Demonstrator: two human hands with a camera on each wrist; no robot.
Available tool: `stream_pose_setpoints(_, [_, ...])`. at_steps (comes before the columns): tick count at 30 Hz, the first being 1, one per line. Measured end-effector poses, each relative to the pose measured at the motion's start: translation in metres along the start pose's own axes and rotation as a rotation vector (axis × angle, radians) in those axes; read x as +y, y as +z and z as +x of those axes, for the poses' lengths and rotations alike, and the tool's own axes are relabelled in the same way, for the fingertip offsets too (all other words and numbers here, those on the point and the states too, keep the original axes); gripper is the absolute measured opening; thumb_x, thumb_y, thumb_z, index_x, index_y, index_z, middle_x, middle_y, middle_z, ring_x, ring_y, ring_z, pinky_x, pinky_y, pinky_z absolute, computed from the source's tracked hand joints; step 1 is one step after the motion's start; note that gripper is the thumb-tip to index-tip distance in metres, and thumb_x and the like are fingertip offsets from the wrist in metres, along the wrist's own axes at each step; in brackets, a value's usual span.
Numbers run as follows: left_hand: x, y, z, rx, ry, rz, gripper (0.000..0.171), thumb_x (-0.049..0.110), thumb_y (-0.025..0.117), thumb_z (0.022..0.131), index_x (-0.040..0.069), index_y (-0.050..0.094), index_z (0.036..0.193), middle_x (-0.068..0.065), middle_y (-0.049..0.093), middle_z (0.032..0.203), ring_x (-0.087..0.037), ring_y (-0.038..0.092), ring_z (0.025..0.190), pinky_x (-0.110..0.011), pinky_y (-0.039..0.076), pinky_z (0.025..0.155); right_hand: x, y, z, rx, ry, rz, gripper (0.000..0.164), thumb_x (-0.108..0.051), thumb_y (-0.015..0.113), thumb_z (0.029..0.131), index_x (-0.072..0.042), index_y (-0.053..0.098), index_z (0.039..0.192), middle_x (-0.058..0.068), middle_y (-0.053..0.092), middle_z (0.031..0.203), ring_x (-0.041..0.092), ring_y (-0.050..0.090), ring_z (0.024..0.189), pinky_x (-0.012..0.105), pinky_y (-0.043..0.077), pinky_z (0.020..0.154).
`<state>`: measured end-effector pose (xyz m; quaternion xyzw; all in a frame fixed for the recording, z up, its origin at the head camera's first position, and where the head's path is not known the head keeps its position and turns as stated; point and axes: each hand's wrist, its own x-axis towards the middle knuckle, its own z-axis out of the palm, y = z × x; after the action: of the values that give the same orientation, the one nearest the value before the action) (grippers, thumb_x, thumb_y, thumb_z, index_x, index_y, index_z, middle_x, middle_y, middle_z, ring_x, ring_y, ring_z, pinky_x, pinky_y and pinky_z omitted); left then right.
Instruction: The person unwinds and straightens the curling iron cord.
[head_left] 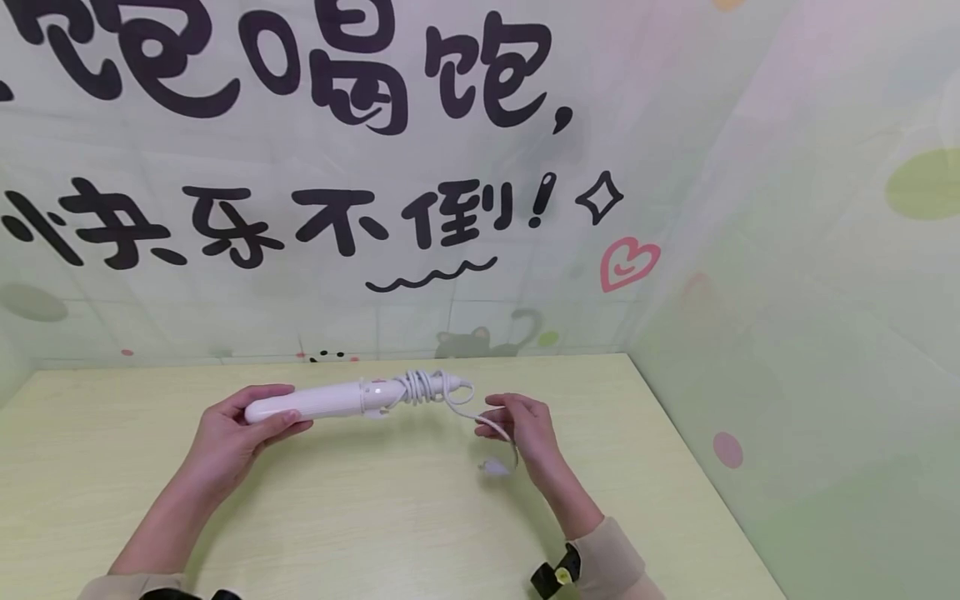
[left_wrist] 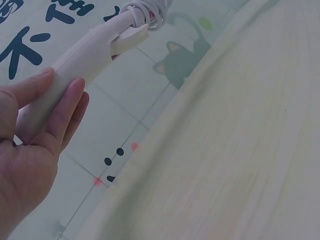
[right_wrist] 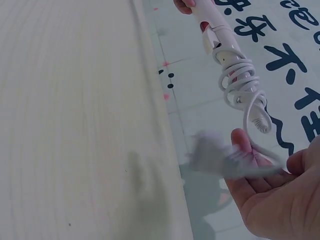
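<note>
A white hair curling iron point(head_left: 326, 402) is held up above the table, almost level in the head view. My left hand point(head_left: 238, 429) grips its thick, rounded end, thumb on one side and fingers on the other. Its white cord point(head_left: 422, 387) is wound several times round the thin end, where the left wrist view also shows a small lever point(left_wrist: 131, 40). From there a loose length runs across the fingers of my right hand point(head_left: 525, 429), whose thumb stands apart from them. The plug point(head_left: 495, 468) dangles beside that hand and is blurred in the right wrist view.
Beneath both hands lies a pale wood-grain table point(head_left: 360, 517). A printed wall sheet point(head_left: 300, 317) with large dark lettering rises behind its back edge, and another sheet point(head_left: 825, 375) stands along the right side. Dark wrist straps point(head_left: 557, 575) show at the sleeves.
</note>
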<state>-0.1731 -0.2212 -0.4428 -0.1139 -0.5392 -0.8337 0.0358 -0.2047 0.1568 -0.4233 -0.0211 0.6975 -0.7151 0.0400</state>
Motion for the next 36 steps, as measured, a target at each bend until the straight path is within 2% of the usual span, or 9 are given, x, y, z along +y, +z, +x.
stream_pose_setpoints(5, [0.001,0.001,0.0,0.003,-0.005,-0.011,0.036,-0.02,0.062,0.093,0.001,0.072,0.121,-0.011,0.054,0.119,-0.021,0.072,0.1,-0.039,0.064,0.09,-0.001,-0.002,0.0,-0.082,0.016,-0.095,0.034,-0.012,0.051,0.107,0.018,0.062,0.118,0.025,0.073,0.095,0.012,0.068,0.065,0.02,0.063,0.06])
stream_pose_setpoints(9, [0.002,0.001,-0.001,0.012,-0.009,-0.016,0.036,-0.02,0.062,0.093,0.001,0.072,0.12,-0.012,0.053,0.12,-0.021,0.072,0.099,-0.039,0.065,0.089,-0.001,-0.002,-0.001,-0.129,0.005,-0.198,0.029,-0.011,0.06,0.103,0.013,0.065,0.118,0.026,0.072,0.103,0.011,0.062,0.064,0.017,0.055,0.052])
stream_pose_setpoints(14, [0.003,-0.001,-0.003,0.011,-0.006,-0.027,0.036,-0.021,0.061,0.093,0.001,0.073,0.119,-0.012,0.052,0.12,-0.021,0.071,0.1,-0.04,0.065,0.089,-0.001,-0.005,-0.001,-0.14,-0.012,-0.303,0.02,-0.007,0.067,0.097,0.006,0.071,0.111,0.021,0.072,0.095,0.013,0.053,0.063,0.015,0.044,0.048])
stream_pose_setpoints(17, [0.004,-0.002,-0.003,0.006,-0.008,-0.022,0.036,-0.021,0.061,0.093,0.001,0.072,0.12,-0.013,0.051,0.121,-0.021,0.071,0.101,-0.04,0.065,0.09,-0.001,-0.007,-0.001,-0.14,-0.03,-0.357,0.017,-0.008,0.071,0.095,0.004,0.073,0.108,0.016,0.071,0.088,0.013,0.053,0.065,0.016,0.044,0.049])
stream_pose_setpoints(22, [0.004,-0.005,-0.003,-0.009,-0.012,-0.016,0.036,-0.02,0.06,0.094,0.0,0.072,0.12,-0.012,0.05,0.121,-0.021,0.071,0.101,-0.039,0.064,0.09,-0.001,-0.012,-0.001,-0.144,-0.104,-0.458,0.015,-0.007,0.074,0.093,0.003,0.075,0.104,0.006,0.071,0.085,0.013,0.059,0.072,0.019,0.052,0.057])
stream_pose_setpoints(25, [0.004,-0.005,-0.003,-0.025,-0.011,-0.02,0.035,-0.02,0.059,0.094,0.0,0.071,0.12,-0.012,0.049,0.121,-0.022,0.071,0.101,-0.04,0.064,0.09,-0.003,-0.017,-0.002,-0.148,-0.13,-0.485,0.013,-0.006,0.075,0.093,0.003,0.076,0.103,0.005,0.073,0.086,0.013,0.061,0.075,0.021,0.055,0.06])
stream_pose_setpoints(31, [0.003,-0.005,-0.001,-0.046,-0.015,-0.018,0.034,-0.019,0.059,0.095,0.0,0.071,0.12,-0.013,0.047,0.121,-0.023,0.071,0.101,-0.04,0.064,0.091,-0.002,-0.03,-0.001,-0.11,-0.14,-0.48,0.011,-0.005,0.075,0.092,0.0,0.078,0.102,0.007,0.075,0.089,0.014,0.066,0.079,0.023,0.058,0.066])
stream_pose_setpoints(36, [0.003,-0.008,-0.001,-0.04,-0.005,-0.045,0.035,-0.02,0.058,0.095,0.001,0.07,0.12,-0.013,0.049,0.119,-0.023,0.071,0.101,-0.041,0.064,0.09,-0.004,-0.04,0.001,-0.059,-0.146,-0.462,0.014,-0.005,0.073,0.093,0.004,0.076,0.104,0.008,0.075,0.089,0.015,0.067,0.08,0.023,0.058,0.068])
